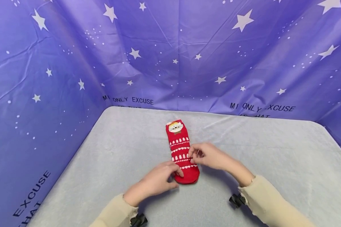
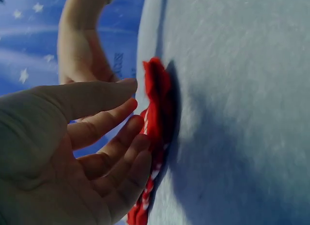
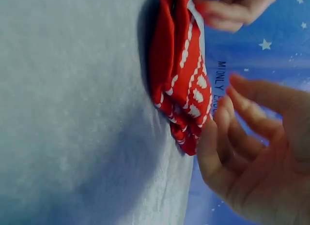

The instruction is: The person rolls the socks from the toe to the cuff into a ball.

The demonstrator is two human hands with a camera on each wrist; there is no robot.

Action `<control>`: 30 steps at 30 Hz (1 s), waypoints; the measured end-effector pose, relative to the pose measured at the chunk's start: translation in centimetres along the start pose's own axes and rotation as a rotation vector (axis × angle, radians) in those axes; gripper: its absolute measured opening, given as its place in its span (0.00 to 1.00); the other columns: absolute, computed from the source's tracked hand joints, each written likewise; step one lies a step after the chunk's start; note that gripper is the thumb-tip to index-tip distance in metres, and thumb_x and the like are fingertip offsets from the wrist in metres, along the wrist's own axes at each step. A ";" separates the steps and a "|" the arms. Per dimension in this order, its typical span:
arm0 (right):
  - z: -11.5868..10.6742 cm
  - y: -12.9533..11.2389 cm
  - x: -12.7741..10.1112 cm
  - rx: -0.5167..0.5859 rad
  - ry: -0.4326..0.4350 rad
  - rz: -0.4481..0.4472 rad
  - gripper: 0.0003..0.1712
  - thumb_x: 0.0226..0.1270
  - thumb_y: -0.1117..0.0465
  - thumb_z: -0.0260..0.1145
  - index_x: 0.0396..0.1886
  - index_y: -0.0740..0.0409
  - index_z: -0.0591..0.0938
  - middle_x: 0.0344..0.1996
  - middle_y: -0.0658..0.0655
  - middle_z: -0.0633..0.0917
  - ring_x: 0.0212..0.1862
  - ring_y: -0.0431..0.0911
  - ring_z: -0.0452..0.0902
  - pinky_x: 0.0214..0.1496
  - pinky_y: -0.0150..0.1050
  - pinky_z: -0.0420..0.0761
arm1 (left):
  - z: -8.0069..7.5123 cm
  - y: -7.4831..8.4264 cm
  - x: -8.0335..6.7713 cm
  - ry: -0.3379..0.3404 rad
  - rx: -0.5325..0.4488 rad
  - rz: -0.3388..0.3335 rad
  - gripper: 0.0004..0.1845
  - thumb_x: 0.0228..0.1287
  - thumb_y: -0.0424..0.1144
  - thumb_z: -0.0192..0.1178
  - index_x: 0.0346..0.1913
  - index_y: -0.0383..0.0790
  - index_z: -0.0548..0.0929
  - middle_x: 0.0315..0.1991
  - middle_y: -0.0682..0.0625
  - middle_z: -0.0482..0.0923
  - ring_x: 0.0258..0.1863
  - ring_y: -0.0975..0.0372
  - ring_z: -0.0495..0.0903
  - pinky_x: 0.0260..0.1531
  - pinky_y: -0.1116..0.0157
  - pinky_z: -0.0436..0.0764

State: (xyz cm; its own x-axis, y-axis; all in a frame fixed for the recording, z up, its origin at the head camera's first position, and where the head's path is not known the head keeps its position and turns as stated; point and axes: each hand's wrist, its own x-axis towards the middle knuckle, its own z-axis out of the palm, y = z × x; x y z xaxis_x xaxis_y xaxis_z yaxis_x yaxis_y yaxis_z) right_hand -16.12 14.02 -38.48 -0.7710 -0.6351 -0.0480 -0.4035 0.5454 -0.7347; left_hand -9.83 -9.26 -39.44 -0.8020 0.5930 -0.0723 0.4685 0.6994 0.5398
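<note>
Red sock (image 1: 182, 151) with white trees and hearts and a cat face at the far end, lying flat, lengthwise near to far, at middle of table.

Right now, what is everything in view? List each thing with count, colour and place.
sock: one, red with white tree and heart bands and a cat face at the far end, flat mid-table.
table cover: one, pale grey, under the sock.
backdrop: one, purple with white stars and dark lettering, behind and at both sides.
black clips: two, at the wrists.
sleeves: two, cream, bottom of the head view.
left hand: one, fingers relaxed, fingertips at the sock's near end.
right hand: one, fingertips at the sock's right edge; grip unclear.
</note>
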 end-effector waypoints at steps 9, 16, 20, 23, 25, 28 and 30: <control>1.4 -0.1 -2.5 -0.205 -0.132 -0.083 0.15 0.50 0.62 0.76 0.36 0.49 0.80 0.34 0.44 0.79 0.39 0.38 0.73 0.43 0.33 0.75 | 1.4 0.9 2.0 -0.053 0.121 0.005 0.15 0.50 0.41 0.76 0.40 0.51 0.82 0.42 0.59 0.80 0.47 0.68 0.76 0.52 0.68 0.77; 2.2 0.1 -2.7 -0.312 -0.119 -0.076 0.17 0.47 0.60 0.78 0.35 0.47 0.78 0.38 0.43 0.77 0.42 0.38 0.73 0.47 0.37 0.77 | 2.2 1.0 2.6 -0.046 0.211 -0.039 0.22 0.49 0.43 0.77 0.46 0.48 0.79 0.46 0.54 0.78 0.50 0.63 0.77 0.52 0.65 0.79; 2.3 0.2 -2.6 -0.317 -0.073 -0.084 0.13 0.52 0.60 0.76 0.31 0.48 0.78 0.35 0.44 0.78 0.38 0.37 0.72 0.43 0.35 0.77 | 2.2 0.7 2.9 -0.030 0.178 -0.045 0.20 0.52 0.41 0.75 0.47 0.45 0.79 0.44 0.53 0.79 0.47 0.63 0.78 0.49 0.66 0.80; 2.3 0.3 -2.5 -0.267 -0.034 -0.074 0.11 0.56 0.61 0.74 0.29 0.49 0.78 0.28 0.44 0.77 0.31 0.34 0.68 0.35 0.30 0.73 | 2.0 0.3 2.9 -0.002 0.067 -0.068 0.13 0.55 0.39 0.72 0.41 0.47 0.79 0.36 0.56 0.78 0.36 0.66 0.76 0.38 0.68 0.78; 2.2 0.4 -2.5 -0.214 -0.015 -0.051 0.10 0.59 0.62 0.73 0.28 0.50 0.78 0.25 0.43 0.77 0.28 0.32 0.68 0.33 0.28 0.72 | 1.7 0.0 2.9 0.027 -0.026 -0.094 0.10 0.58 0.38 0.70 0.38 0.47 0.79 0.32 0.57 0.78 0.32 0.68 0.75 0.34 0.71 0.76; 2.1 0.5 -2.4 -0.136 0.001 -0.010 0.08 0.61 0.63 0.71 0.27 0.51 0.79 0.21 0.42 0.77 0.25 0.31 0.68 0.30 0.28 0.72 | 1.4 -0.4 2.7 0.075 -0.126 -0.121 0.08 0.60 0.36 0.69 0.38 0.45 0.80 0.30 0.56 0.79 0.29 0.70 0.74 0.31 0.72 0.75; 2.1 0.6 -2.3 -0.102 0.006 0.020 0.07 0.62 0.64 0.70 0.27 0.52 0.80 0.21 0.43 0.77 0.24 0.31 0.68 0.29 0.28 0.72 | 1.3 -0.6 2.7 0.104 -0.164 -0.139 0.07 0.59 0.34 0.69 0.37 0.44 0.80 0.29 0.55 0.79 0.28 0.70 0.74 0.30 0.73 0.75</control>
State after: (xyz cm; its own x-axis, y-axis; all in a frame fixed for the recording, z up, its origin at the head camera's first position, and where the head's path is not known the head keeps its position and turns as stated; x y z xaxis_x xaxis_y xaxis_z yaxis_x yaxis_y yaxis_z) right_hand -13.52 14.64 -40.25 -0.7822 -0.6204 -0.0572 -0.4360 0.6107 -0.6610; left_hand -11.78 -7.57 -41.07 -0.8925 0.4450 -0.0737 0.2907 0.6924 0.6604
